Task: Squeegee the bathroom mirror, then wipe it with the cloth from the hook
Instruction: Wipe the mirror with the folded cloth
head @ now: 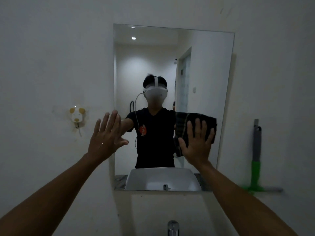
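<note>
A frameless rectangular mirror (201, 68) hangs on the white wall above the sink. My right hand (197, 143) presses a dark striped cloth (196, 116) flat against the lower right part of the glass. My left hand (105, 138) is spread open with fingers apart at the mirror's lower left edge, partly over the wall, holding nothing. The squeegee (256, 160), with a grey and green handle, stands blade down against the wall to the right of the mirror. A dog-shaped wall hook (77, 114) to the left of the mirror has nothing hanging on it.
A chrome tap (173, 228) rises at the bottom centre, below the mirror. The white basin and a person wearing a headset appear only as reflections in the glass. White wall surrounds the mirror on both sides.
</note>
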